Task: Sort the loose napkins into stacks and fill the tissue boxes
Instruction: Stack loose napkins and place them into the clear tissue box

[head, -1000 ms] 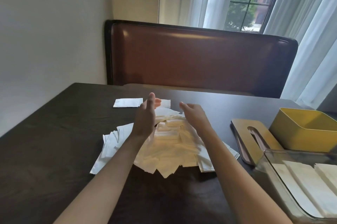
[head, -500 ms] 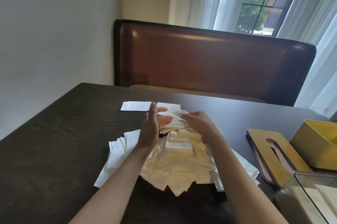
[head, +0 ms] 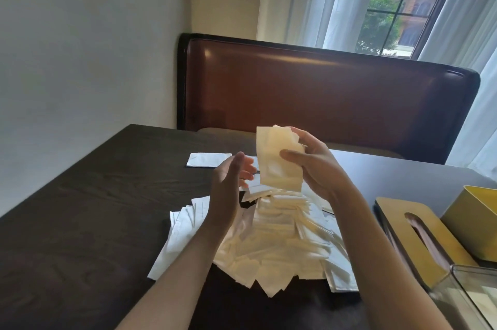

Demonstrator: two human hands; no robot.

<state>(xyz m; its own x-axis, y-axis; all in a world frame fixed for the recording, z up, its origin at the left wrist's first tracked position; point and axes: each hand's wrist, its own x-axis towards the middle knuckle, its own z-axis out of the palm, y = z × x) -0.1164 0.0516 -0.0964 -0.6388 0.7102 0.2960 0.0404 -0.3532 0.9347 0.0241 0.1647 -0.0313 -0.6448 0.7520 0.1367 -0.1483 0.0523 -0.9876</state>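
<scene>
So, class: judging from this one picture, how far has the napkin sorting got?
Early on. Done: one folded napkin lies apart on the table. In hand: the right hand grips a small bunch of napkins above the pile; the left hand is open beside it. Left: the big loose pile, and the yellow tissue box sits with its lid off.

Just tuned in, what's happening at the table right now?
A person is sorting napkins at a dark table. The right hand holds a small bunch of napkins lifted above the loose pile, while the left hand is open beside it, holding nothing. One folded napkin lies apart behind the pile. To the right sit a slotted tissue box lid, a yellow box and a clear container. Most napkins remain unsorted.
</scene>
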